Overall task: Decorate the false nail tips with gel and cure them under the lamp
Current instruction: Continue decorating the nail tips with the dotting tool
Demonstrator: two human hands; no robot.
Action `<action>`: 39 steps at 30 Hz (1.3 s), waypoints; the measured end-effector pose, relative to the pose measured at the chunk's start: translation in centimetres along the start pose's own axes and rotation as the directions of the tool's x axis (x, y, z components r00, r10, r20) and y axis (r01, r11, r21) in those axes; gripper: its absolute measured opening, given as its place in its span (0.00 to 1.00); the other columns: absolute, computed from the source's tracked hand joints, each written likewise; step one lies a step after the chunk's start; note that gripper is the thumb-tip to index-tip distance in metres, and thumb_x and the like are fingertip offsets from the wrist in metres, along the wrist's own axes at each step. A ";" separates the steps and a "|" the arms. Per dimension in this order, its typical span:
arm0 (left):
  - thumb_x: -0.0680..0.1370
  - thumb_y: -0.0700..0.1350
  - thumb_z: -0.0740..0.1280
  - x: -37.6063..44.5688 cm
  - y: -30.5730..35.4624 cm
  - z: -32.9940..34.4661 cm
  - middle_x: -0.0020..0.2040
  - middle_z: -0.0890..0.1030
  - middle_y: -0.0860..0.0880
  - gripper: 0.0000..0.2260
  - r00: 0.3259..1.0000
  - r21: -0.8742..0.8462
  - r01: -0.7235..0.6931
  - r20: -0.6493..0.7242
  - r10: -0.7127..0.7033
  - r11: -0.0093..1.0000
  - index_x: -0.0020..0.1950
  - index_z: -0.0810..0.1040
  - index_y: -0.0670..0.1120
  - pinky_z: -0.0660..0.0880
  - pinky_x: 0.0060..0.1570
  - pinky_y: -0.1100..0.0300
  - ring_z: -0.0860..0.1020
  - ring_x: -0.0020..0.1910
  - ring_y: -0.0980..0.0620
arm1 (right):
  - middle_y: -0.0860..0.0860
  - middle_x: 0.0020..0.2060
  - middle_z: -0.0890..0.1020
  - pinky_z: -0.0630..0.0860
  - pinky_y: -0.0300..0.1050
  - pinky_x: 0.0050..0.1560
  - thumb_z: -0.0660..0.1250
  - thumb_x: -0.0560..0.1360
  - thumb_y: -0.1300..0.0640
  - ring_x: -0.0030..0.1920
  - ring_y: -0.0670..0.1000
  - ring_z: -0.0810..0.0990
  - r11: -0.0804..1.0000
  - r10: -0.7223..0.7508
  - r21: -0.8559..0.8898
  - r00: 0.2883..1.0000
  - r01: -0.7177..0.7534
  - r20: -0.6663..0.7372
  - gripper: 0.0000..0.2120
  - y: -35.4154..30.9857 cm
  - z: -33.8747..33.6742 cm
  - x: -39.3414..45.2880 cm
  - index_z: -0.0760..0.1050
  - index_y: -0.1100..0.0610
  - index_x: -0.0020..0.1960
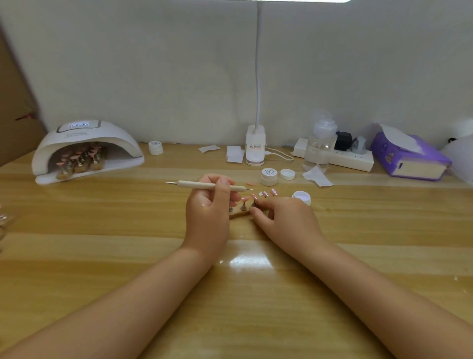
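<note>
**Nail tips on stand, mid-desk**

Wooden desk (pixel 128 256), lamp (pixel 87 148) at ten o'clock. Left hand (pixel 208 217) gripping dotting tool (pixel 210 185); right hand (pixel 284 220) pinching stand (pixel 240 214) bearing nail tips (pixel 245 198). Judged light, slippery, easily dislodged; best held by the base.

Lighting: bright, even, soft. Source is a white lamp head (pixel 304 0) at the top edge, overexposed. Specular glare patch on the bench (pixel 249 260) between the forearms. Shadows faint, short, beneath the hands. Wide-angle distortion bows the bench edge and stretches the corners. Overall focus slightly soft; far-right objects washed out and blurred.
</note>
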State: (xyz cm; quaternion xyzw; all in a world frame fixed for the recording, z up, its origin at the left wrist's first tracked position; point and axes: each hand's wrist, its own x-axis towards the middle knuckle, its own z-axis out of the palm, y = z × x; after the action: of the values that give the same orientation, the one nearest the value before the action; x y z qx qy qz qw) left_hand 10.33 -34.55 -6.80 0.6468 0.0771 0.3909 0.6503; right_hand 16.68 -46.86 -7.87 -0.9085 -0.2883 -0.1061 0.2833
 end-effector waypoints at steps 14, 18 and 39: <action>0.82 0.41 0.59 0.1 -0.2 -0.2 0.30 0.80 0.55 0.10 1.000 0.011 -0.005 0.001 0.005 1.000 0.41 0.74 0.46 0.77 0.36 0.65 0.78 0.32 0.60 | 0.51 0.40 0.82 0.67 0.43 0.34 0.57 0.79 0.49 0.44 0.52 0.78 0.983 -0.056 -0.173 0.998 0.057 0.007 0.14 -0.4 -0.3 -0.3 0.80 0.52 0.49; 0.82 0.41 0.59 0.1 -0.3 -0.2 0.31 0.81 0.55 0.10 1.000 0.014 -0.011 0.003 0.010 1.000 0.41 0.74 0.46 0.76 0.36 0.66 0.78 0.32 0.60 | 0.50 0.39 0.82 0.64 0.42 0.32 0.59 0.78 0.51 0.43 0.52 0.79 0.981 -0.113 -0.163 0.992 0.102 -0.062 0.11 -0.8 -0.4 -0.7 0.80 0.52 0.47; 0.78 0.46 0.59 -0.6 0.4 -0.3 0.32 0.80 0.55 0.09 0.974 0.101 -0.173 0.166 0.155 0.980 0.41 0.77 0.52 0.73 0.35 0.70 0.77 0.33 0.62 | 0.39 0.35 0.81 0.73 0.35 0.38 0.69 0.74 0.55 0.32 0.41 0.77 0.954 0.001 0.295 0.984 0.053 -0.180 0.04 0.1 -0.6 -0.9 0.79 0.48 0.41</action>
State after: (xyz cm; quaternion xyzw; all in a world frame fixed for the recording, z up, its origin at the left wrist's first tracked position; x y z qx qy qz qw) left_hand 9.60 -34.77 -6.72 0.7162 -0.0059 0.3860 0.5814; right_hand 15.98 -47.70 -7.70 -0.8381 -0.2866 -0.1460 0.4406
